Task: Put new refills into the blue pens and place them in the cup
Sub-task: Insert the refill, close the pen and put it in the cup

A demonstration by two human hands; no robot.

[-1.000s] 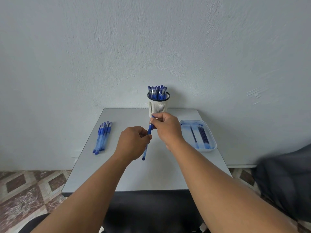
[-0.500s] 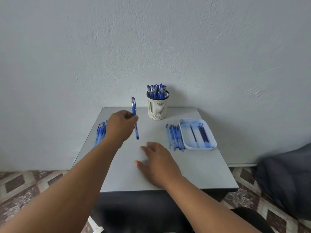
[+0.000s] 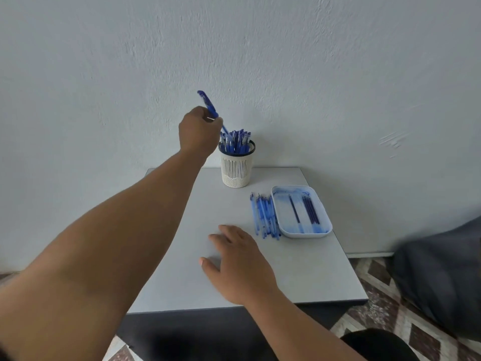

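Fingers of the left hand [image 3: 199, 130] are pinching a blue pen [image 3: 208, 105], tipping it into the cup [image 3: 236, 166] at 12 o'clock; next, letting go. The right hand [image 3: 238, 259] is resting flat on the tabletop [image 3: 299, 269].

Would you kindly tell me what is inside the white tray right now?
The white tray holds several dark blue refills, one lying apart to the left of the others, on a blue-stained floor. Nothing covers them; the near wall hides only a sliver of the floor.
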